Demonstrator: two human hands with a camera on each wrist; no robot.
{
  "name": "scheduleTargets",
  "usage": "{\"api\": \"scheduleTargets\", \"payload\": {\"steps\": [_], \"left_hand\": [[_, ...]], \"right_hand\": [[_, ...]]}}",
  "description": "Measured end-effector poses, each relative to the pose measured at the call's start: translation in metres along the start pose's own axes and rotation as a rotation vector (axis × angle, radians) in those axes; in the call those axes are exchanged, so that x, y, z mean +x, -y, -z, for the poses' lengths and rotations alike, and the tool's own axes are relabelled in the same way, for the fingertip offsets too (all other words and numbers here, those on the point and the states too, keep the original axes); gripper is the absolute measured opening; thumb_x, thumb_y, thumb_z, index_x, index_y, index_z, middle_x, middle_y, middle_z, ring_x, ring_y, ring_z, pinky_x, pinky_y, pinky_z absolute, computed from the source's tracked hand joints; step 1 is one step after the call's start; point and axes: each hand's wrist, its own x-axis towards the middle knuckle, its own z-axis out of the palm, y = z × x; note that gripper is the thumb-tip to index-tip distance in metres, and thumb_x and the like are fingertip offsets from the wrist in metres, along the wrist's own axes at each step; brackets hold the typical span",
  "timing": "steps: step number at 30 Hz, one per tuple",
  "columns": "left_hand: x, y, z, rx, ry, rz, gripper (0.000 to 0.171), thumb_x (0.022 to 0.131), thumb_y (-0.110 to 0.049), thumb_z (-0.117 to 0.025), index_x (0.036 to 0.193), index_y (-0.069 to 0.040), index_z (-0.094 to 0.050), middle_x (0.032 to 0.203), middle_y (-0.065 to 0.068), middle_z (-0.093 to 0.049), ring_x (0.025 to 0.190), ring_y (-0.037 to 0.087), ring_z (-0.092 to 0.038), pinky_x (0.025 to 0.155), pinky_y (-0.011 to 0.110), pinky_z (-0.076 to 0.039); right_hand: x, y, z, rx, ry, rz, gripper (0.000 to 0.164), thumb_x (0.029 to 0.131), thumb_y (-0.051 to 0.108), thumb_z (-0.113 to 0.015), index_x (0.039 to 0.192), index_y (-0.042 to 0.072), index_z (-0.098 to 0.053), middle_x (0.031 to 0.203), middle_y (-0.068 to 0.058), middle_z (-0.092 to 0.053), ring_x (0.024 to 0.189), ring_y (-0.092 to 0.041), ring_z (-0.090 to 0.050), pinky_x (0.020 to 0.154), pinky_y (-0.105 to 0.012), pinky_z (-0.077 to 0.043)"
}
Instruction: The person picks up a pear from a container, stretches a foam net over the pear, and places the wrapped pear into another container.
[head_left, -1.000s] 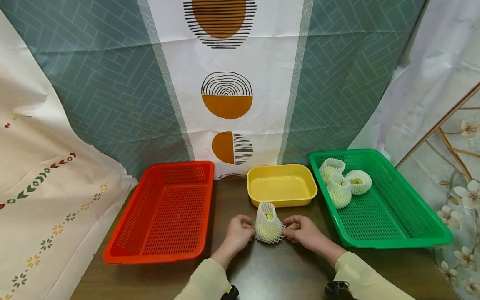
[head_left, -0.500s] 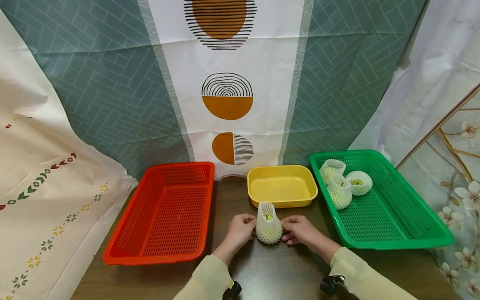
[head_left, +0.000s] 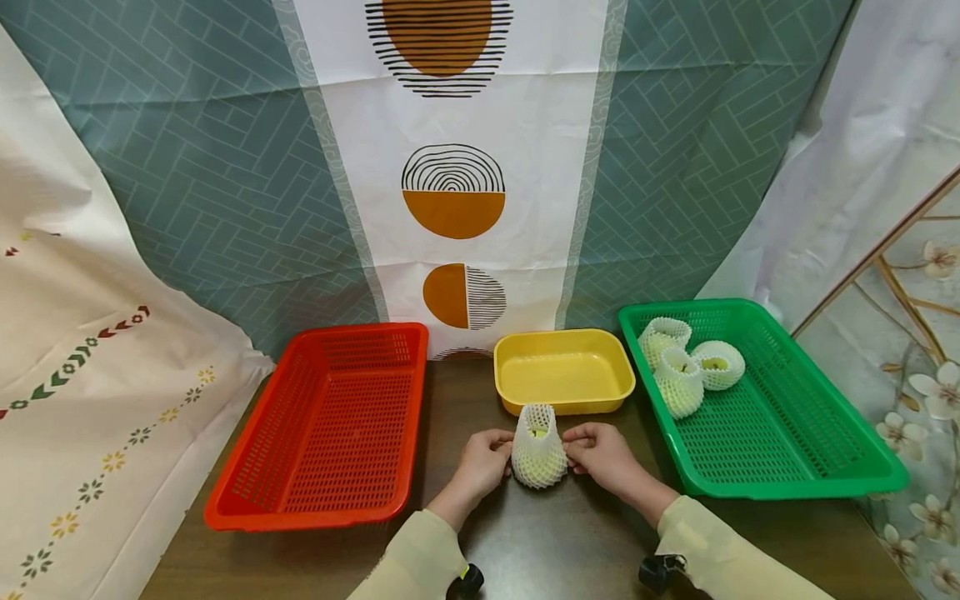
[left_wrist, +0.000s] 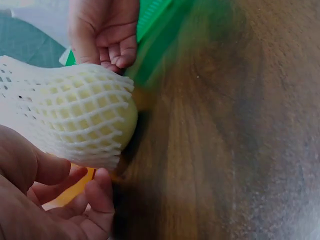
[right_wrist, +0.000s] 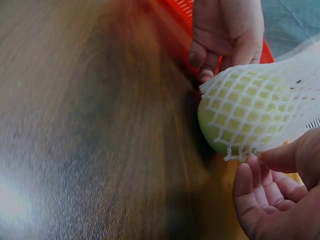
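Note:
A pale green fruit (right_wrist: pixel 209 129) stands on the table inside a white foam net (head_left: pixel 540 462), directly in front of the yellow tray. The net's tall open end rises above the fruit, and a small green-yellow bit shows in its opening. My left hand (head_left: pixel 482 462) holds the net's lower edge on the left side. On the right, my right hand (head_left: pixel 606 458) pinches the same edge between thumb and forefinger, clearest in the right wrist view. The fruit's bare lower part (left_wrist: pixel 131 120) shows below the mesh in the left wrist view.
The yellow tray (head_left: pixel 562 404) stands just behind the fruit. A red basket (head_left: pixel 405 467) is at the left. In the green basket (head_left: pixel 795 433) at the right lie several net-wrapped fruits (head_left: pixel 681 387). Patterned cloth (head_left: pixel 322 217) hangs behind the table.
The net's lower edge, flared out to the right a second ago, now lies closer around the fruit. My right hand has shifted slightly left and up; both hands stay beside the fruit.

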Motion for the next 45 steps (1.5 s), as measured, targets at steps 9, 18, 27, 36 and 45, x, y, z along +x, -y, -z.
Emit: {"api": "scheduleTargets", "payload": {"steps": [9, 18, 27, 36, 45], "left_hand": [[0.002, 0.006, -0.001, 0.081, 0.011, -0.059, 0.014, 0.089, -0.006, -0.056, 0.095, -0.003, -0.069, 0.072, 0.002, -0.063, 0.058, 0.016, -0.059, 0.051, 0.024, -0.046], [-0.010, -0.008, 0.017, 0.113, 0.137, -0.162, 0.060, 0.061, 0.015, -0.071, 0.117, -0.005, -0.060, 0.111, 0.012, -0.065, 0.095, 0.027, -0.064, 0.074, 0.032, -0.054], [-0.016, -0.017, 0.006, 0.139, 0.191, -0.202, 0.081, 0.051, -0.012, -0.091, 0.123, -0.012, -0.055, 0.113, -0.002, -0.064, 0.098, 0.014, -0.063, 0.083, 0.031, -0.053], [-0.012, -0.015, 0.000, 0.325, 0.101, -0.201, 0.079, 0.047, -0.025, -0.093, 0.118, -0.019, -0.061, 0.099, -0.012, -0.065, 0.087, 0.013, -0.053, 0.077, 0.030, -0.048], [-0.011, -0.009, -0.001, 0.343, 0.112, -0.207, 0.077, 0.044, -0.026, -0.094, 0.115, -0.022, -0.065, 0.097, -0.014, -0.067, 0.089, 0.015, -0.053, 0.079, 0.031, -0.047]], "right_hand": [[0.000, -0.009, -0.002, -0.234, -0.069, 0.109, 0.014, 0.082, 0.006, -0.064, 0.096, 0.004, -0.065, 0.074, -0.002, -0.062, 0.061, -0.012, -0.055, 0.054, -0.023, -0.047], [-0.002, -0.002, 0.009, -0.222, 0.070, 0.232, 0.049, 0.073, 0.001, -0.070, 0.119, 0.010, -0.057, 0.112, -0.005, -0.064, 0.097, -0.020, -0.061, 0.076, -0.029, -0.054], [-0.007, 0.003, 0.001, -0.138, 0.293, 0.283, 0.076, 0.069, 0.036, -0.082, 0.134, 0.018, -0.045, 0.132, -0.002, -0.053, 0.118, -0.024, -0.055, 0.093, -0.043, -0.049], [-0.005, 0.001, -0.004, -0.208, 0.306, 0.321, 0.079, 0.066, 0.041, -0.081, 0.132, 0.012, -0.049, 0.130, -0.005, -0.056, 0.116, -0.020, -0.057, 0.091, -0.038, -0.050], [-0.004, -0.005, -0.005, -0.212, 0.341, 0.314, 0.087, 0.064, 0.039, -0.083, 0.136, 0.010, -0.045, 0.128, -0.004, -0.057, 0.114, -0.016, -0.057, 0.087, -0.028, -0.052]]}}
